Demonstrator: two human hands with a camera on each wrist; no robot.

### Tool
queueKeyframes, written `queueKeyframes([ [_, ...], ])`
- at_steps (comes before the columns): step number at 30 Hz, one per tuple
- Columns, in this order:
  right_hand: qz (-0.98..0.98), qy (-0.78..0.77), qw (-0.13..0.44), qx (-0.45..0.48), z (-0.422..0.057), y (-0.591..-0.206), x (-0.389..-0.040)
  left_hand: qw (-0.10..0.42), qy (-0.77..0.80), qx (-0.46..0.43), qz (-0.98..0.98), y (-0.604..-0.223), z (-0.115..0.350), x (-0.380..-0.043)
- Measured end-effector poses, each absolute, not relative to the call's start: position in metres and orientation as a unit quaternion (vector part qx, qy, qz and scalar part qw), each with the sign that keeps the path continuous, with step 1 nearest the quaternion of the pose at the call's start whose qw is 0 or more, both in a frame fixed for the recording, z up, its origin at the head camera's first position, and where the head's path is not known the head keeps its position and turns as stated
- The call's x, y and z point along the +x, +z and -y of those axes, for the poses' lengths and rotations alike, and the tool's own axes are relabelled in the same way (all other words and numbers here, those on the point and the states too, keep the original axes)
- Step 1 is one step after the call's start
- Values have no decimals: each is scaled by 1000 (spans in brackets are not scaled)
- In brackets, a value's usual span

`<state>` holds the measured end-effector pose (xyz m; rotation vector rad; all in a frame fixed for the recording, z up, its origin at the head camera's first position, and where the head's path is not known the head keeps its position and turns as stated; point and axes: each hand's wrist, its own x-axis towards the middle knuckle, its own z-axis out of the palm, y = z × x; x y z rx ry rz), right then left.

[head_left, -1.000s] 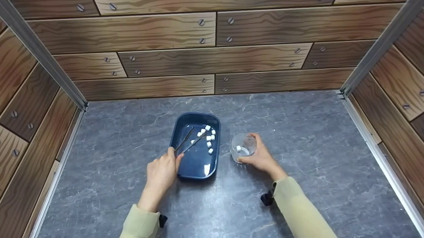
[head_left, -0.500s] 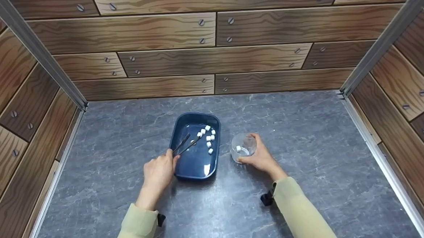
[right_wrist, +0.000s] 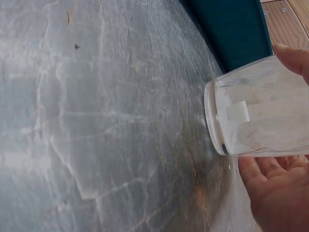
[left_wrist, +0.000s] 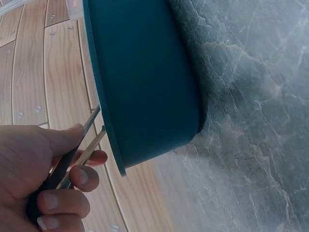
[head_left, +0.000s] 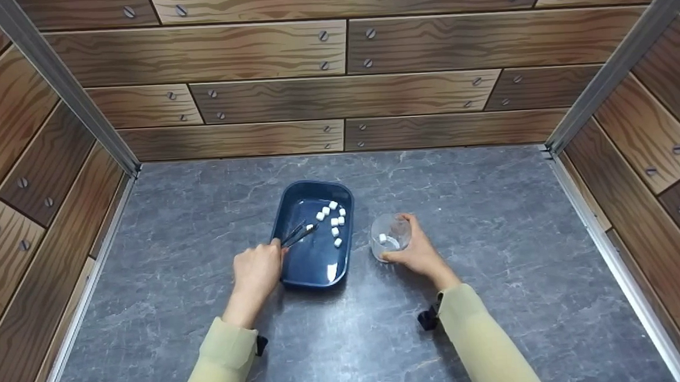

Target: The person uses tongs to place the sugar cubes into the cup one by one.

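Note:
My left hand (head_left: 257,268) grips dark slim tongs (head_left: 303,236) over the left side of a navy tray (head_left: 312,268). The tongs' tips are down inside it, one on either side of a small white cube (head_left: 310,227). In the left wrist view, thumb and fingers wrap the tongs (left_wrist: 62,169), and the tray's wall (left_wrist: 145,82) hides the tips. To the tray's right, my right hand (head_left: 422,253) holds a clear cup (head_left: 399,228) upright on the table. One white cube (right_wrist: 238,112) lies at the bottom of this cup.
Several more white cubes (head_left: 335,231) lie scattered along the right part of the tray. The grey marbled tabletop (head_left: 493,218) is bounded by wood-patterned panels (head_left: 335,98) at the back and both sides, with metal edging (head_left: 623,269) at the corners.
The tongs' tips have drawn back from the cube group towards the tray's left side, down to the lone cube, and have come closer together. My right hand and the cup stay put.

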<state>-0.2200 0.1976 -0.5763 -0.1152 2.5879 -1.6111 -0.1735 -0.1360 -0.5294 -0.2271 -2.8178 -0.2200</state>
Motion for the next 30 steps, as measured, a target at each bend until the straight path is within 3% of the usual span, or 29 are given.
queueKeyframes([
  [30, -850, -523, 47, -33, -197, -576, -219, 137, -51, -88, 985, -535, 129, -182],
])
